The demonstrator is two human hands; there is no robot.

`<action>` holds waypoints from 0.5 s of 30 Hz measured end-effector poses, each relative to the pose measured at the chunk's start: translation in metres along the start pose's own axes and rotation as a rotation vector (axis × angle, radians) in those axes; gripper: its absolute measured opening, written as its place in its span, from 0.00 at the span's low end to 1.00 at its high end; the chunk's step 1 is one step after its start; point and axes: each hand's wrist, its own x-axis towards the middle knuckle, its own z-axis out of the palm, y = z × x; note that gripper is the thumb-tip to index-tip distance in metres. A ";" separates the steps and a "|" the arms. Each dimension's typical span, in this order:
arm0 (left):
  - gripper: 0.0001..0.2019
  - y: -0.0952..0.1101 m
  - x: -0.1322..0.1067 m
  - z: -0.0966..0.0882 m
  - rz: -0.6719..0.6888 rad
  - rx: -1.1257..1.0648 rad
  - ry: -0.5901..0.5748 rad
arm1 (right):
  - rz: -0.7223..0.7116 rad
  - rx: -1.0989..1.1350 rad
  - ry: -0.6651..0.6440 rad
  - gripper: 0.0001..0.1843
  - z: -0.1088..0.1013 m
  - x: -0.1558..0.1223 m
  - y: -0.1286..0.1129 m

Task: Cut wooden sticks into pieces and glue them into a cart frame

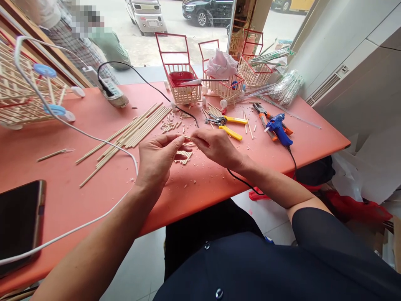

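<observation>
Black phone [19, 221] flat at the near left of the salmon-pink bench [90, 200]. Farther in, left grip [158, 159] pinched closed at thumb and forefinger on a short wooden stick [187, 137]; right grip [216, 146] pinched tight on its opposite end, above the bench. Beneath, short cut pieces [183, 158] side by side. Beyond, long sticks [147, 125] to the left, yellow-handled pliers [232, 133] ahead, blue glue gun [277, 126] to the right. At the far edge, red-trimmed stick carts [188, 97], then a black car [216, 11] outdoors.

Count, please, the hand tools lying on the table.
3: yellow-handled tool beyond the right hand, orange-handled pliers further right, blue glue gun lying across them. Others may be hidden.
</observation>
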 end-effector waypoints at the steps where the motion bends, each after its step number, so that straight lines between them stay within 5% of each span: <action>1: 0.10 0.000 0.000 0.000 0.000 0.001 0.001 | 0.002 -0.006 -0.001 0.19 0.000 0.000 0.000; 15: 0.08 0.001 0.002 0.001 -0.002 0.036 0.001 | 0.024 -0.034 -0.009 0.18 0.003 0.003 0.006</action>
